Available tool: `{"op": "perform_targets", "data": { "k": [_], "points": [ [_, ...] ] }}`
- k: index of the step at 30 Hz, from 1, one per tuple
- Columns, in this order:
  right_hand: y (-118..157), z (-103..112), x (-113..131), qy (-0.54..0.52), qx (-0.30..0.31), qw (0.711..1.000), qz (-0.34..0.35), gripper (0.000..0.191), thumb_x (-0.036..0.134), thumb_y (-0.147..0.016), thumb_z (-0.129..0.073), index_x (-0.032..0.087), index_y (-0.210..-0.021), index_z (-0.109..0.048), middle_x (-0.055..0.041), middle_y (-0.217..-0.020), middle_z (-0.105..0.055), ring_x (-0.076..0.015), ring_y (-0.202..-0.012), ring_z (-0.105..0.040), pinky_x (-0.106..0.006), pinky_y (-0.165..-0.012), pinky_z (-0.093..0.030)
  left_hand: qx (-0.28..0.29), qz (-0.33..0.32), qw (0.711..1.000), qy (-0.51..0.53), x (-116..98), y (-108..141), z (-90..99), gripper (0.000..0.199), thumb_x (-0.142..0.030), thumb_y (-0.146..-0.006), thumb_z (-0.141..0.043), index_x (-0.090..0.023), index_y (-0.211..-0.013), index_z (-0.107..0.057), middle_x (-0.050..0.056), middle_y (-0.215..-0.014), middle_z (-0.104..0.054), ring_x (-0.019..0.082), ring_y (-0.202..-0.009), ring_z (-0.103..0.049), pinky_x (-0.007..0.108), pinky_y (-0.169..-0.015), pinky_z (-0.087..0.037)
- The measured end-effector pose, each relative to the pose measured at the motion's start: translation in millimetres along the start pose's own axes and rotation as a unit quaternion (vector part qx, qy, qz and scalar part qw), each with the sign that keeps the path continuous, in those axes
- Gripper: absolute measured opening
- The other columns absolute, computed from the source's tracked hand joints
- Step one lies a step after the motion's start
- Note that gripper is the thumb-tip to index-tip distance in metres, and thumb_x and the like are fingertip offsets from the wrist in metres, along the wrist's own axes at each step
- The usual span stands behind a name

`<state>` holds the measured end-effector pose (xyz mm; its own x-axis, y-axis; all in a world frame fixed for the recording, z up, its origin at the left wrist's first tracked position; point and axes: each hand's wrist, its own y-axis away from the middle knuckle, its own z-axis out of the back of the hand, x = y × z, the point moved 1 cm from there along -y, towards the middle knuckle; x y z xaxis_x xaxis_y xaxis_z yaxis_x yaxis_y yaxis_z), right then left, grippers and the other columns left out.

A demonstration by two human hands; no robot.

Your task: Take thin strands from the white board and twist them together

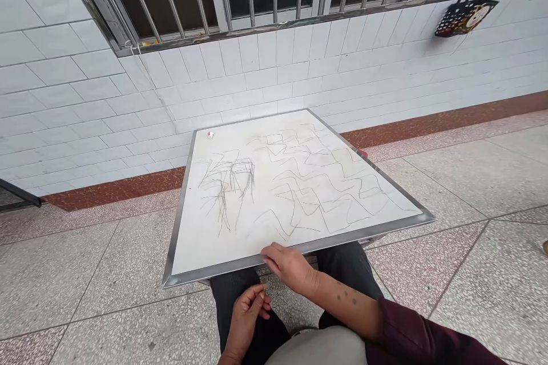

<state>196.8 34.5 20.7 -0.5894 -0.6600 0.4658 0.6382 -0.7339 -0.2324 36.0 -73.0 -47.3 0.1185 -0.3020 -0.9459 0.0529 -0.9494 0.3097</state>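
Note:
A white square table point(231, 217) with a metal rim stands before me, and many thin dark strands lie on it. The strands on the left point(231, 177) form a dense cluster; the wavy ones on the right point(321, 182) are spread in rows. My right hand point(291, 267) rests at the table's near edge, its fingers together over the rim; whatever they may hold is hidden. Below the edge, above my lap, my left hand point(250, 311) is pinched on something small and thin that I cannot make out.
A small red and white object point(210, 134) sits at the table's far left corner. Behind the table is a white tiled wall point(257, 80) with barred windows. A patterned bag point(464, 17) hangs from the bars at the right. Speckled stone floor point(128, 268) surrounds the table.

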Motion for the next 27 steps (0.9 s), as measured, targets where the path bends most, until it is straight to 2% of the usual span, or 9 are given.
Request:
{"op": "perform_targets", "data": {
  "k": [5, 10, 15, 20, 23, 25, 27],
  "points": [
    [6.2, -27.3, 5.4, -0.057, 0.017, 0.995, 0.083, 0.015, 0.016, -0.095, -0.05, 0.018, -0.104, -0.061, -0.0041, -0.092, -0.066, -0.0172, -0.085, -0.063, -0.027, -0.075, -0.05, 0.013, -0.006, 1.0, -0.008, -1.3, 0.7, 0.3, 0.05, -0.057, -0.078, -0.068, -0.015, -0.105, -0.074, 0.007, -0.078, -0.067, 0.018, -0.07, -0.06, 0.028, -0.059, -0.051],
    [13.0, -36.4, -2.0, -0.081, 0.025, 0.993, 0.087, 0.016, 0.019, -0.097, -0.048, 0.018, -0.102, -0.063, -0.0046, -0.091, -0.066, -0.0161, -0.082, -0.062, -0.025, -0.073, -0.05, 0.024, -0.012, 0.999, -0.021, -2.2, 2.2, 1.7, 0.052, -0.059, -0.079, -0.066, -0.015, -0.106, -0.074, 0.007, -0.078, -0.066, 0.017, -0.069, -0.06, 0.028, -0.059, -0.051],
    [40.0, -39.0, -20.7, -0.105, 0.051, 0.989, 0.095, 0.021, 0.021, -0.098, -0.045, 0.019, -0.106, -0.064, -0.005, -0.094, -0.068, -0.0157, -0.084, -0.064, -0.025, -0.076, -0.05, 0.042, -0.014, 0.998, -0.044, -1.3, 4.0, 4.2, 0.051, -0.061, -0.079, -0.064, -0.015, -0.099, -0.075, 0.007, -0.079, -0.067, 0.016, -0.067, -0.06, 0.027, -0.058, -0.051],
    [72.5, -47.5, -47.3, -0.12, 0.07, 0.989, 0.054, 0.024, 0.023, -0.097, -0.043, 0.019, -0.103, -0.065, -0.0061, -0.091, -0.068, -0.0174, -0.083, -0.066, -0.027, -0.074, -0.052, 0.069, -0.013, 0.995, -0.071, -2.7, 6.1, 2.0, 0.048, -0.058, -0.08, -0.065, -0.016, -0.1, -0.075, 0.008, -0.081, -0.068, 0.017, -0.071, -0.061, 0.027, -0.06, -0.051],
    [80.7, -52.3, -60.4, -0.133, 0.063, 0.989, 0.025, 0.026, 0.024, -0.098, -0.041, 0.019, -0.101, -0.065, -0.0066, -0.092, -0.068, -0.018, -0.084, -0.067, -0.027, -0.076, -0.053, 0.094, -0.006, 0.991, -0.096, -8.0, 8.6, -3.1, 0.045, -0.056, -0.081, -0.064, -0.015, -0.095, -0.076, 0.006, -0.075, -0.067, 0.015, -0.065, -0.061, 0.024, -0.053, -0.049],
    [83.6, -52.6, -67.7, -0.129, 0.052, 0.99, 0.016, 0.027, 0.026, -0.099, -0.039, 0.019, -0.1, -0.065, -0.0063, -0.091, -0.068, -0.0178, -0.083, -0.067, -0.027, -0.076, -0.053, 0.117, 0.0, 0.986, -0.119, -18.2, 11.5, -4.1, 0.043, -0.054, -0.082, -0.064, -0.014, -0.089, -0.077, 0.005, -0.067, -0.066, 0.013, -0.056, -0.058, 0.021, -0.047, -0.044],
    [88.3, -50.6, -74.1, -0.112, 0.041, 0.993, 0.017, 0.03, 0.027, -0.101, -0.037, 0.019, -0.099, -0.066, -0.0058, -0.088, -0.068, -0.0177, -0.081, -0.066, -0.027, -0.075, -0.053, 0.129, -0.003, 0.982, -0.137, -37.0, 12.9, 0.8, 0.041, -0.052, -0.084, -0.063, -0.014, -0.089, -0.078, 0.004, -0.062, -0.065, 0.012, -0.051, -0.057, 0.021, -0.045, -0.043]
  ]
}}
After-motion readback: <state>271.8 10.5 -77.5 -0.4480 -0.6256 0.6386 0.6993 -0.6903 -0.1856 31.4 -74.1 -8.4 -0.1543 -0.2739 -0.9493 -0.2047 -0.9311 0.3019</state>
